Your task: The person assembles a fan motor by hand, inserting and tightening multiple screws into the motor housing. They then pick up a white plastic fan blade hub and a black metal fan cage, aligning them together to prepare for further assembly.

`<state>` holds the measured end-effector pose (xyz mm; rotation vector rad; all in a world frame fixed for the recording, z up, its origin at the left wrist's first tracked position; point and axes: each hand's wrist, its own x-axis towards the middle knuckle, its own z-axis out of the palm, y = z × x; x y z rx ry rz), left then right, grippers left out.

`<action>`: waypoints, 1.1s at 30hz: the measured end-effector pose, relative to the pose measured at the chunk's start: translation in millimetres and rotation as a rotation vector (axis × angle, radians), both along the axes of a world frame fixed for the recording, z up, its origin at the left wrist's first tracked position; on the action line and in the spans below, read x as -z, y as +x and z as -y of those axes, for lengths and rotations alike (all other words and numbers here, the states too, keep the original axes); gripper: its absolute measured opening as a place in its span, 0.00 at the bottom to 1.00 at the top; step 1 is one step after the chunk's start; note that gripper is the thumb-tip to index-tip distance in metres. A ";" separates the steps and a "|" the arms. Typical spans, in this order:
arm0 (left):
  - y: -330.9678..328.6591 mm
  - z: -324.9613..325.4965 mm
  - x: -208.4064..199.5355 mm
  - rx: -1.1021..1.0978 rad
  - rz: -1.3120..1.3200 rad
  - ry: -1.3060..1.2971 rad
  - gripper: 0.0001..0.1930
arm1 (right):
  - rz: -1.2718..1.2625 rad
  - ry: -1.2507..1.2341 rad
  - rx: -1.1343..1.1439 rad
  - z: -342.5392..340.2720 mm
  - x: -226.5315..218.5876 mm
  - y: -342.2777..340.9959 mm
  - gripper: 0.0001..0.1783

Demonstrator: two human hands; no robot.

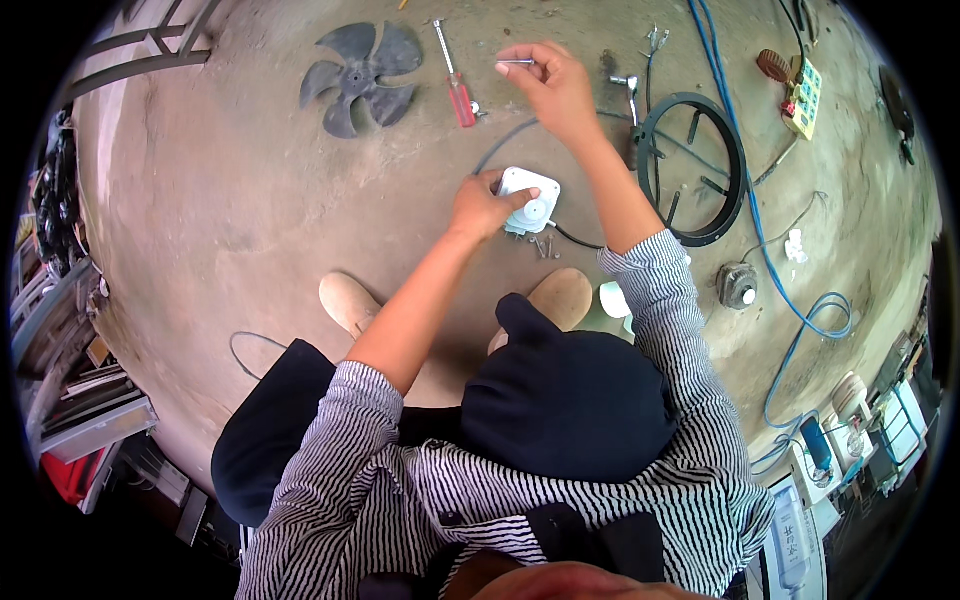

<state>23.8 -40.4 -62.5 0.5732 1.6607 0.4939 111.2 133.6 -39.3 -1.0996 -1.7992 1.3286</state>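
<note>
My left hand (485, 207) grips a white, rounded-square fan motor housing (519, 181) just above the floor, its thumb across the face. A dark cable (576, 240) runs from the housing's side. Farther ahead, my right hand (556, 92) pinches a thin metal screw (514, 62) between thumb and fingertips, apart from the housing. Several loose screws (543, 246) lie on the floor close to the housing. Left of my right hand is a screwdriver (460, 100) with a red handle. Beyond it sits a dark fan blade (358, 78).
On the right are a black ring frame (739, 190), a ratchet wrench (632, 125), a small motor (737, 286) and a blue cord (734, 110). A yellowish power strip (805, 100) is at far right. My shoes (349, 303) flank the work spot. Clutter lines both sides.
</note>
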 end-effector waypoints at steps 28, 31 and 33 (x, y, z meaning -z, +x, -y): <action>-10.9 -68.7 -127.8 -0.283 0.448 0.141 0.16 | -0.053 0.150 0.030 54.8 -97.5 87.1 0.10; -8.1 -71.7 -131.4 -0.267 0.414 0.179 0.17 | -0.032 0.110 0.058 58.8 -106.7 90.2 0.10; -6.5 -72.8 -134.3 -0.249 0.398 0.201 0.17 | 0.019 0.109 0.088 59.7 -109.0 94.9 0.09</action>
